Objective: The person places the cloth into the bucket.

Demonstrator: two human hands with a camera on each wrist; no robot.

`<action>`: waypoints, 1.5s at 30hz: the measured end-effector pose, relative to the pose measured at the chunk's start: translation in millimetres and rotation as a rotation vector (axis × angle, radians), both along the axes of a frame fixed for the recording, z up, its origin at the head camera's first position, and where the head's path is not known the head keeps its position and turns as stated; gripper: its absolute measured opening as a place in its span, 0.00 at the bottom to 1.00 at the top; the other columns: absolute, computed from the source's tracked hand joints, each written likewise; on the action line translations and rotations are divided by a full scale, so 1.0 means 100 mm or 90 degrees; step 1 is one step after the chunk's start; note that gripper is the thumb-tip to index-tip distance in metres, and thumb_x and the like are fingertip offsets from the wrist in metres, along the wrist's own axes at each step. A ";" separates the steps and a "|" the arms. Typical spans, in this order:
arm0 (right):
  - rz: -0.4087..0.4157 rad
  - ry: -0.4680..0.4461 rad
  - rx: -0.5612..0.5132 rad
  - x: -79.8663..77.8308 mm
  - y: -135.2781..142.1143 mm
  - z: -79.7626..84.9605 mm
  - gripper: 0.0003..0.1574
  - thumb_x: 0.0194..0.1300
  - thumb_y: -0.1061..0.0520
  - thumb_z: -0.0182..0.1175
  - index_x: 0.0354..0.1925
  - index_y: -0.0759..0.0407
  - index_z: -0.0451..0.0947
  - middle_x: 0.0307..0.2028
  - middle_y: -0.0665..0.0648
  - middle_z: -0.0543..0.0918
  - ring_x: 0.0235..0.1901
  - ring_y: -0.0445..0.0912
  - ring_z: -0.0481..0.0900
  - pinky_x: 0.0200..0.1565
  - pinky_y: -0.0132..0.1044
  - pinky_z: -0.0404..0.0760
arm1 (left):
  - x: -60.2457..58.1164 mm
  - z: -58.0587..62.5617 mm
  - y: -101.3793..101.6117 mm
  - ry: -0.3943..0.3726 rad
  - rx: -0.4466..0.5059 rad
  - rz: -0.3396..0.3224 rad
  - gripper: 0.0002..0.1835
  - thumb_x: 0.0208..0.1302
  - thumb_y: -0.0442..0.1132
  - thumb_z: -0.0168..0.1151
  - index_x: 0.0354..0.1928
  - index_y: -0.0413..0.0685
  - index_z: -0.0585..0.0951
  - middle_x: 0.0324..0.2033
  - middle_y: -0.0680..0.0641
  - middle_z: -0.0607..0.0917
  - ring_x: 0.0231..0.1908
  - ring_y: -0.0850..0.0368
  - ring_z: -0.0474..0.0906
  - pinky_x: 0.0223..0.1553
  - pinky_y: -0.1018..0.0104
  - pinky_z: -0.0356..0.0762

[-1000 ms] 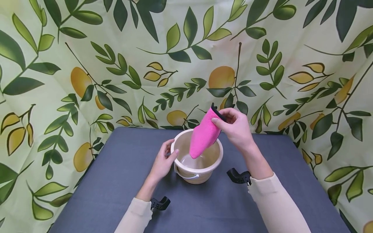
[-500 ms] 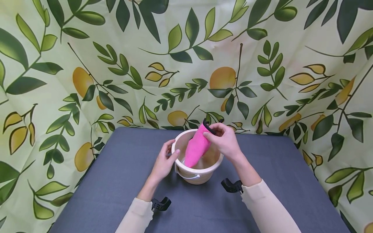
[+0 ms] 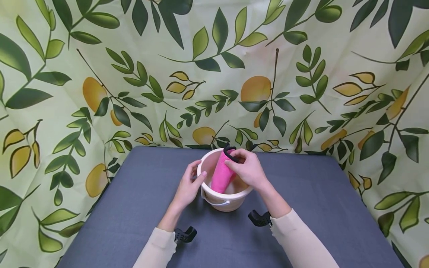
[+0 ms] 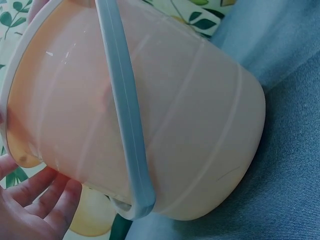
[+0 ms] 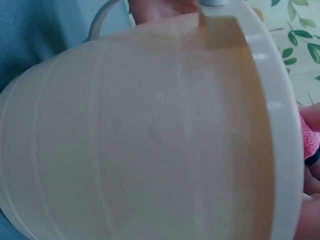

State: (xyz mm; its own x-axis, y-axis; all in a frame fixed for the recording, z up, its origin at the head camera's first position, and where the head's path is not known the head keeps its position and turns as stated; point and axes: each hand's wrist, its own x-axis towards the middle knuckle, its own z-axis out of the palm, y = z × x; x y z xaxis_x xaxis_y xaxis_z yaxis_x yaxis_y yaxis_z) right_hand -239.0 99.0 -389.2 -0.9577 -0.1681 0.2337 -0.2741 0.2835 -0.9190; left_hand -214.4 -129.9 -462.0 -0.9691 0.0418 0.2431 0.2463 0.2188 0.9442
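A cream plastic bucket [image 3: 228,205] stands on the table with its white handle [image 3: 216,203] hanging down the front. My left hand [image 3: 187,187] grips its left rim, thumb over the edge and fingers along the outside. In the left wrist view those fingers [image 4: 62,200] lie against the bucket wall [image 4: 195,120]. My right hand [image 3: 248,169] pinches a fuzzy pink cloth piece [image 3: 221,174] by its black-edged top. The lower end of the cloth is down inside the bucket. Past the rim, the right wrist view catches a bit of pink cloth [image 5: 309,137] between the fingers.
A dark grey-blue cloth covers the table [image 3: 140,216]. Behind and at both sides hangs a leaf-and-fruit patterned curtain [image 3: 214,85]. Black wrist mounts [image 3: 259,219] stick out from both sleeves.
My right hand has moved down and left, lowering the pink cloth from over the bucket into it. The left hand and the bucket have stayed in place.
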 end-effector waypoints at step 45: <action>-0.083 0.086 0.067 0.24 0.35 0.15 0.09 0.68 0.55 0.68 0.42 0.59 0.86 0.35 0.55 0.87 0.36 0.47 0.82 0.42 0.37 0.80 | 0.01 0.05 -0.04 0.031 -0.036 -0.001 0.27 0.72 0.40 0.63 0.70 0.45 0.70 0.59 0.40 0.79 0.58 0.44 0.76 0.62 0.43 0.73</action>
State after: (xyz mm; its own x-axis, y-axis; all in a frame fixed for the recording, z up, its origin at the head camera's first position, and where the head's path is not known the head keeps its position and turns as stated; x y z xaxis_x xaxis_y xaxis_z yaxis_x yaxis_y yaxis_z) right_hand -215.1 133.5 -374.5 -0.9338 -0.0751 0.3498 -0.3480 0.4172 -0.8395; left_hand -213.1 -134.3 -456.6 -0.9561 0.0584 0.2870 0.2919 0.2710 0.9173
